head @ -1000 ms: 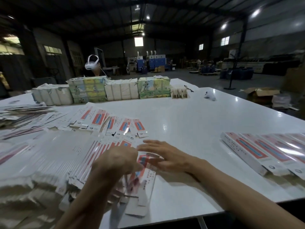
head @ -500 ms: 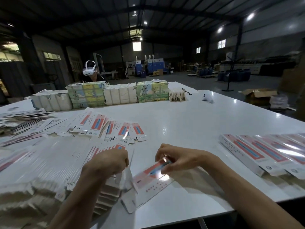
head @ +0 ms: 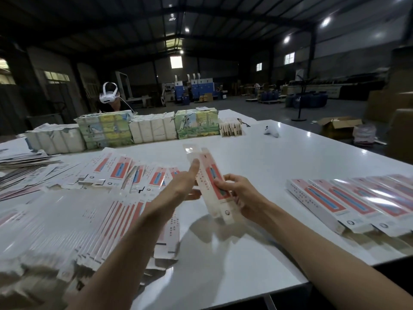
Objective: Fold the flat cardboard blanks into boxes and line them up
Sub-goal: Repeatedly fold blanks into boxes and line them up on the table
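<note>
Above the desk [head: 279, 157], between both hands, the cardboard blank [head: 209, 175] is held clear of the surface. It is tilted, with its far end pointing away and its near end toward the wearer. It appears partly opened, since a white dotted side panel and a pink printed face both show.

The right hand [head: 240, 193] has its grip clamped on the blank's right edge, fingers curled over the printed face. The left hand [head: 178, 186] has its grip apart: the index finger [head: 194, 168] lies straight against the left side panel, with the thumb near the underside.

The pile of flat blanks [head: 93, 220] lies to the left, fanned across the desk. The row of folded boxes [head: 339, 202] lies to the right, side by side. Wrapped bundles [head: 152, 128] stand along the far edge, with a person in a headset [head: 109, 97] behind them.

Probable faults from this state:
- Off-line crease: caused by finger pressure away from the score line.
- Crushed panel: caused by an over-tight right grip as the sleeve squares up.
- Slip onto the pile: caused by the glossy surface and support from one clamped hand only.
- Skewed row: caused by setting the box down out of parallel with its neighbours.
</note>
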Demonstrator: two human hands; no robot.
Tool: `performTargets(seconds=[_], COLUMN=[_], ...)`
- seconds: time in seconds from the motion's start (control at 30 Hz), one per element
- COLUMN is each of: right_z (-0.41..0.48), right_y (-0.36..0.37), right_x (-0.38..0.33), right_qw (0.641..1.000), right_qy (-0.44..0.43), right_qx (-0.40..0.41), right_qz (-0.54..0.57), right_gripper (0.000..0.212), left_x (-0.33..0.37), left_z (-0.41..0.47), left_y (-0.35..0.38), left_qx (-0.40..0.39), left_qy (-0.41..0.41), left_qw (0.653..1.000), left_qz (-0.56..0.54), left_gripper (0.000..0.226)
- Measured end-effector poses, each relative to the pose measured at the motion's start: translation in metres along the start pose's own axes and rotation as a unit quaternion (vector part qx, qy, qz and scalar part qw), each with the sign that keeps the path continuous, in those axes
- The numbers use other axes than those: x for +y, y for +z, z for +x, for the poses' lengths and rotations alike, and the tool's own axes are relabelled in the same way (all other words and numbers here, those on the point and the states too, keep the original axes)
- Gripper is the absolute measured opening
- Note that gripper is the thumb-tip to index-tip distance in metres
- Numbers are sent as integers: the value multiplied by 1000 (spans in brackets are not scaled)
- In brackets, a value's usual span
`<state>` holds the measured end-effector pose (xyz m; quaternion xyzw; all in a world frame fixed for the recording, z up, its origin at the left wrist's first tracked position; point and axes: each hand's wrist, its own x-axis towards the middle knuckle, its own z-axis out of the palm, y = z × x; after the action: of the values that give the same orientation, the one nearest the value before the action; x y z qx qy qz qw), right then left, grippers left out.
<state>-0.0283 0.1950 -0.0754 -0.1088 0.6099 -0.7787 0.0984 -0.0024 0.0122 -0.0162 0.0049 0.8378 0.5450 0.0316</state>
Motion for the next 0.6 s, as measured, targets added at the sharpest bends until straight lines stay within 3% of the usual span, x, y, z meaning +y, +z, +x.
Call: performTargets(seconds=[0.17,0.37,0.5,0.6], right_z=[1,9,16,20], right_y=[6,-6,-11,-11], right_x=[14,17,19,20], right_qw=[997,992,944,888], right_qy=[4,-69,-166,-241], right_qx=[-19,84,249,276], right_qz=[79,-68,-135,-277], right_gripper=[48,44,38,14], left_x=[-6,-30,-47,-51], left_z=[17,33,36,32], left_y=[23,28,31,34], left_qx=[2,-122,-136,-125], left_qy=[32,-4,-48,-81], left_qw=[996,940,902,891], left_qz=[-86,-317,-407,-429], left_gripper=[27,36,47,29])
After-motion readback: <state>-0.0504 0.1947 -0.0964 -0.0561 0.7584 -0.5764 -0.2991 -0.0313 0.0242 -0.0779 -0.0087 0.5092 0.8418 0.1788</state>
